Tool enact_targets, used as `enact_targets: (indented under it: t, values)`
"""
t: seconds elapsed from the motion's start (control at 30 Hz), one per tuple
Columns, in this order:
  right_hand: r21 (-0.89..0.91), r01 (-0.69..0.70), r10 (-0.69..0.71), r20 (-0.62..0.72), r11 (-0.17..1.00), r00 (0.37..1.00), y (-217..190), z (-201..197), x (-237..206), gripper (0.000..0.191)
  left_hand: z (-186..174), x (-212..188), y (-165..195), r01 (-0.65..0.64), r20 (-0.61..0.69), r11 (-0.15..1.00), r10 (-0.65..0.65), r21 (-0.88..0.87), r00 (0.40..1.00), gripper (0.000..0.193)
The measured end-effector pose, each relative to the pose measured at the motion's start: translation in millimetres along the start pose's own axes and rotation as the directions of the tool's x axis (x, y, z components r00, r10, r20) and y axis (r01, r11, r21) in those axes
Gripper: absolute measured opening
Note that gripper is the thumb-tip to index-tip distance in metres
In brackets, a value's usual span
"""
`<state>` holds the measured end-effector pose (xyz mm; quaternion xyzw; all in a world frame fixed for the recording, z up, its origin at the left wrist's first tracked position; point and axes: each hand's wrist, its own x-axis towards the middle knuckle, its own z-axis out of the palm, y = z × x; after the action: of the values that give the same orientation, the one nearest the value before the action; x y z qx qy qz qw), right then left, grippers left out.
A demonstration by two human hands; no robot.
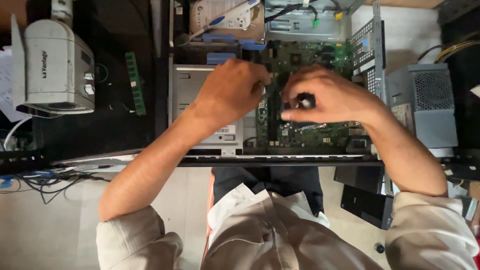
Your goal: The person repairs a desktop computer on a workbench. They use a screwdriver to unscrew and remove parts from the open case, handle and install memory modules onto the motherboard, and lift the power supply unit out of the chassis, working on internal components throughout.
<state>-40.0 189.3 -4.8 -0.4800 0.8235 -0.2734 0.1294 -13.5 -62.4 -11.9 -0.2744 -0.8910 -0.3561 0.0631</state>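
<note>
The person's beige shirt front and rolled sleeves fill the bottom of the view, nearest the camera, and both bare forearms reach forward over the front edge of an open desktop computer case. Inside the case lies a green motherboard, and both hands meet over its middle. The left hand rests knuckles-up at the board's left edge, over the silver drive cage; its fingers curl downward with the tips hidden, so I cannot tell whether they grip anything. The right hand sits just beside it, fingers bent and drawn together around a small dark part with a pale round end, pinched between thumb and fingertips just above the board. Beyond the hands a hard drive sits at the top of the case, with a pen-like tool lying across it. To the right stands a grey power supply box with a perforated grille. To the left, on a dark surface, a green memory stick lies beside a white boxy device
</note>
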Motion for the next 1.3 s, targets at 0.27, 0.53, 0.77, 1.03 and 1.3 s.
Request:
enact_targets:
  t: [0.27, 0.53, 0.77, 1.03, 1.3]
  values:
    - [0.046, -0.222, 0.227, -0.195, 0.974, 0.954, 15.4, 19.8, 8.4, 0.029, -10.8, -2.4, -2.0, -0.023, -0.185, 0.996, 0.007, -0.081, 0.983, 0.020]
    - [0.198, -0.327, 0.360, -0.163, 0.924, 0.919, 22.2, 21.8, 6.1, 0.017, -6.4, 7.8, 6.5, 0.138, 0.189, 0.965, -0.096, -0.223, 0.977, 0.042]
    - [0.379, -0.326, 0.402, -0.141, 0.866, 0.905, 37.4, 17.2, 6.9, 0.006, 1.5, 0.2, 3.3, 0.160, 0.250, 0.987, -0.159, 0.015, 0.955, 0.041]
    - [0.028, -0.466, 0.462, -0.189, 0.885, 0.866, 70.5, 25.2, 27.6, 0.029, 35.6, -7.6, 0.7, -0.022, 0.273, 0.974, -0.041, 0.226, 0.961, 0.029]
    - [-0.053, -0.424, 0.419, -0.084, 0.904, 0.904, 85.7, 30.5, 45.8, 0.025, 50.7, -12.6, 9.5, -0.091, 0.346, 0.909, -0.060, 0.406, 0.936, 0.018]
